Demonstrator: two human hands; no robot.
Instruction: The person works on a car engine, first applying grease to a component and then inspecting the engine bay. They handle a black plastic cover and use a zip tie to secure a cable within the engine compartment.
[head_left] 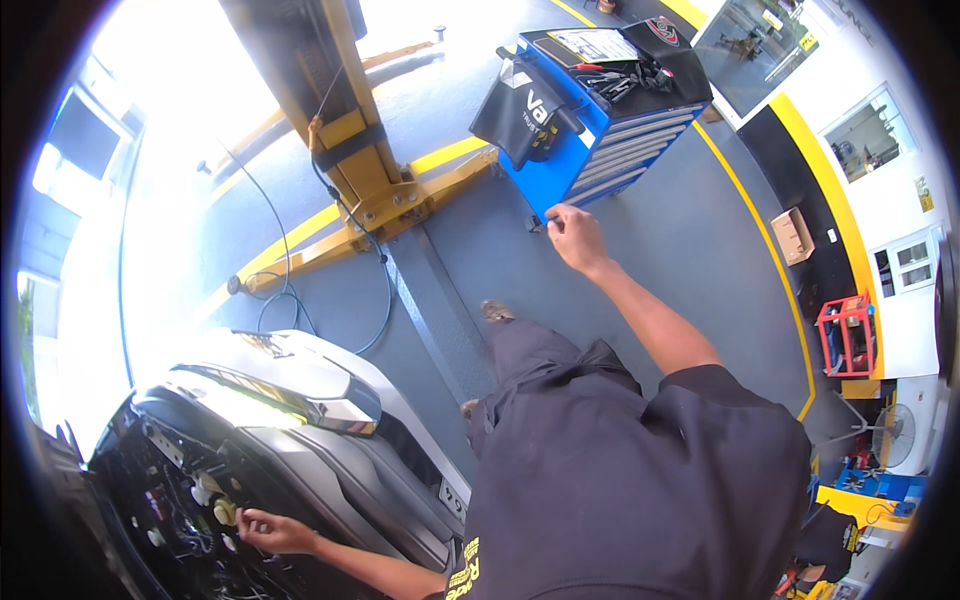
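Note:
My left hand (270,531) is over the open engine bay (190,540) of a silver car at the lower left. Its fingers are curled close to a pale yellow round cap (225,512); whether they touch it, or hold something small, I cannot make out. My right hand (577,238) is raised over the floor, near the lower corner of a blue tool cabinet (570,165). Its fingers are bent together, and anything inside them is hidden. The car's grey front bumper (350,490) and headlight (262,400) lie beside my left forearm.
A yellow lift post (350,150) stands ahead on its base, with a thin cable (388,300) hanging down to the floor. Hand tools (625,85) lie on the cabinet top. At the right are a red rack (847,335), a fan (893,435) and a cardboard box (792,236).

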